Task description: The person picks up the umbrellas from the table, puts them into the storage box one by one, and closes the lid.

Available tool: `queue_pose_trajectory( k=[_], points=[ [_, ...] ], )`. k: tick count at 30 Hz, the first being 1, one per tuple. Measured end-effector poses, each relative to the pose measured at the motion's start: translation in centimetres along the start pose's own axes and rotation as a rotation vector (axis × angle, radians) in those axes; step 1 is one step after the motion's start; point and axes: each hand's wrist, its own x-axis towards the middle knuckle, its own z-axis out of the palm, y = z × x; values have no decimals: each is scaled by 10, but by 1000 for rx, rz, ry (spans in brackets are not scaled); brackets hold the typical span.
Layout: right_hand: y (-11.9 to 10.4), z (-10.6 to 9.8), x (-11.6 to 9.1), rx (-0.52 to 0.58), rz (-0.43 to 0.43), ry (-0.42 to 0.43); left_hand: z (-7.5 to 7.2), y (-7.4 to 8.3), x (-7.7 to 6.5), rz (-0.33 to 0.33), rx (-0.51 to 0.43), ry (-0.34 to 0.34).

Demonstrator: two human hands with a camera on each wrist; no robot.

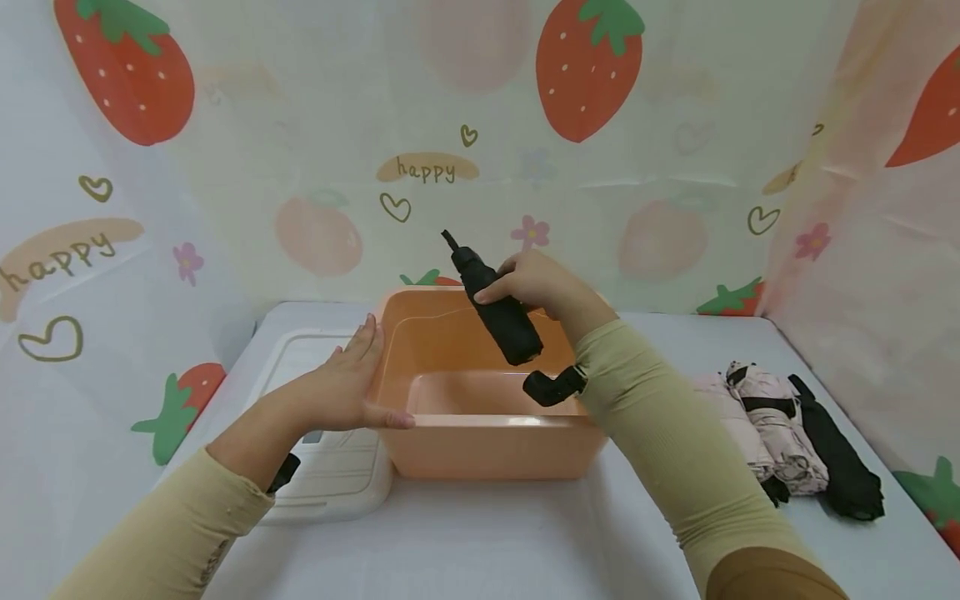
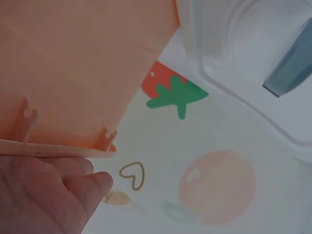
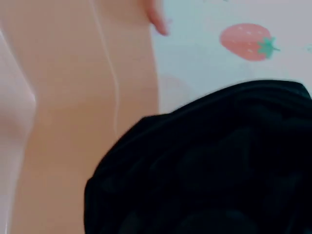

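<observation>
A peach plastic bin stands open-topped on the table. Along its left side lies my left hand, fingers straight against the wall and thumb over the front rim; the left wrist view shows this hand at the rim. My right hand grips a folded black umbrella, tilted over the bin's opening with its thin strap end up and to the left. Dark fabric of the umbrella fills much of the right wrist view, where the gripping fingers are hidden.
A whitish bin lid lies flat at the left, partly under my left arm. On the right of the table are pink patterned rolled bundles with black bands, and a long black bundle beside them. A strawberry-printed backdrop surrounds the table.
</observation>
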Motion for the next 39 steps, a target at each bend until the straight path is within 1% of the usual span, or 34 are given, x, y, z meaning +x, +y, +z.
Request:
queue_pose_trajectory(
  k=[3,6,13,15,20,22,28,35,39],
  points=[
    [-2,10,7,-74,-1,-30,-1,0,-1,-4,-3,0],
    [-3,20,13,-122,-1,-63,0,0,0,-4,2,4],
    [-5,42,25,-107,17,-167,1,-2,3,11,35,7],
    [-5,49,29,-119,19,-200,0,-2,2,10,33,4],
    [3,65,40,-141,19,-278,1,-1,1,4,30,3],
    [6,70,43,-167,15,-281,2,-1,0,6,35,8],
    [15,82,51,-285,-1,-249,2,1,-1,10,31,7],
    [24,99,57,-284,-39,-230,0,1,-1,16,40,11],
    [32,110,60,-278,-40,-229,0,1,-1,17,45,10]
  ],
)
